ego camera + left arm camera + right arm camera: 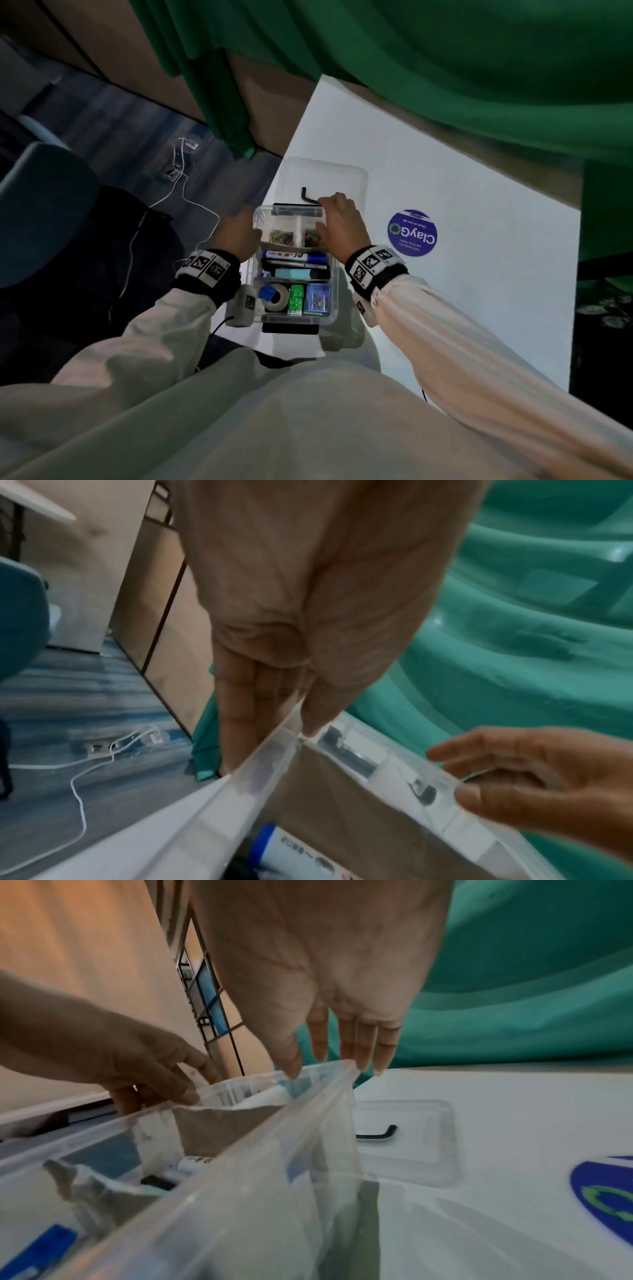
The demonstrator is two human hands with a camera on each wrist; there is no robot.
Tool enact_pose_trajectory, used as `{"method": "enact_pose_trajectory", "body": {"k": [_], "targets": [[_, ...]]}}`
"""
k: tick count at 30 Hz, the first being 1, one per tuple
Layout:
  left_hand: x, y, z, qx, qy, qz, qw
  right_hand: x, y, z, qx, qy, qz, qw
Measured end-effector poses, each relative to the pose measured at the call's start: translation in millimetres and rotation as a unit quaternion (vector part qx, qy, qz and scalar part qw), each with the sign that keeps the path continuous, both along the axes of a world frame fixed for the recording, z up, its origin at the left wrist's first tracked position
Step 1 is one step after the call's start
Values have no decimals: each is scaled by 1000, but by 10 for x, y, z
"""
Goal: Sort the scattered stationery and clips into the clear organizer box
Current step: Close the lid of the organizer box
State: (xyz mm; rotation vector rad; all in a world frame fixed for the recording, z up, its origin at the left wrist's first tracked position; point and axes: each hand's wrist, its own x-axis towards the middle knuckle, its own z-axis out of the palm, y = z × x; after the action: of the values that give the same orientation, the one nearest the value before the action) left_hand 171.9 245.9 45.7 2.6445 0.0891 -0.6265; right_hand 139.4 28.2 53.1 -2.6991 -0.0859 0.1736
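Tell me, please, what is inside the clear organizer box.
Near row: tape roll, green blocks, blue case. Middle: blue-capped marker. Far: small metal clips. The right hand, holding the rim of the clear organizer box, covers part of the far-right section; unclear there.

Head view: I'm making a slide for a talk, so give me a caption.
Left hand and right hand hold the far end of the clear organizer box; its lid lies beyond.
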Motion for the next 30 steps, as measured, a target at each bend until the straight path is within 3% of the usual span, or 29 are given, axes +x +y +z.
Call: {"method": "enact_pose_trajectory", "body": {"k": [3,11,16,19,21,24,27,30], "targets": [[90,-246,136,-41,12,-32,999,8,-97,-8,-26,29,24,999],[149,-1302,430,-31,-36,-256,965,-365,-1044,134,0,128,-6,992],[61,-1975,407,-111,34,-289,950,-748,-1583,259,-48,141,-115,982],[83,-2140,338,-177,86,-266,944,-1027,-1849,228,-60,175,-167,968],[204,-2063,166,-144,65,-254,954,-1246,-1989,179,-43,184,-222,957],[393,-1742,-235,-9,36,-244,969,-1486,-2102,129,-21,192,-294,936],[382,-1439,-565,122,31,-245,961,-1553,-2156,74,-14,218,-329,918],[220,-1306,-688,169,-31,-272,947,-1552,-2192,45,-3,253,-329,910]]}}
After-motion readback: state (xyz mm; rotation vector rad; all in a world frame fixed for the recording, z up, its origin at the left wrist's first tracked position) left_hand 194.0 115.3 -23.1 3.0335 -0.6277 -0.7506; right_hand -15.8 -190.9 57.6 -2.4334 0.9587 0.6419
